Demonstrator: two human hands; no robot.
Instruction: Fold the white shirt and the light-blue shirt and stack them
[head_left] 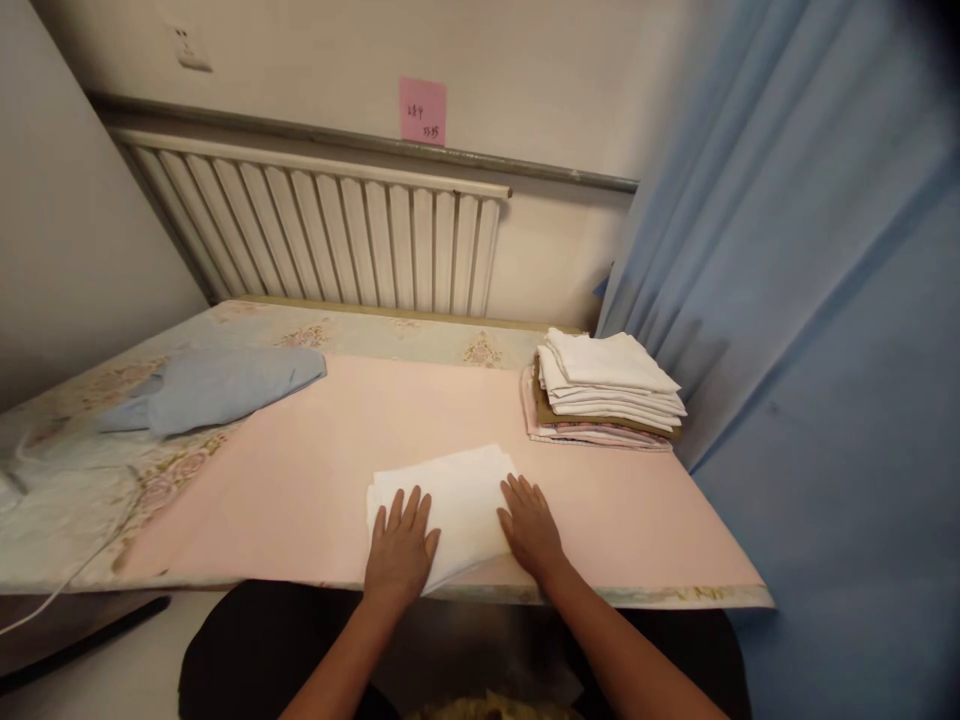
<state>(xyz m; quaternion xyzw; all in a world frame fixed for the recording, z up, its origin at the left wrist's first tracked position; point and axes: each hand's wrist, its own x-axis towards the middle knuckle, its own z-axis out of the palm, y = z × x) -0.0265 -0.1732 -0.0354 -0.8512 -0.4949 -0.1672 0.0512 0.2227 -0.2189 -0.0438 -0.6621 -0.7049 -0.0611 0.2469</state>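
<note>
A folded white cloth (pixel 465 505) lies flat near the front edge of the table, on a pink sheet (pixel 300 480). On its left side rests my left hand (pixel 400 548), palm down with the fingers spread. My right hand (pixel 531 525) lies on the cloth's right edge, its fingers stretched out and pointing away from me. Neither hand grips anything. Beyond my right hand stands a stack of folded cloths (pixel 611 390), white ones on top, with brown, patterned and pink ones below.
A blue cloth (pixel 232 385) lies crumpled at the left on the floral table cover (pixel 172 490). Along the right side hangs a blue curtain (pixel 810 330). Behind the table is a white radiator (pixel 337 235). A white cable (pixel 60 590) droops over the left front edge.
</note>
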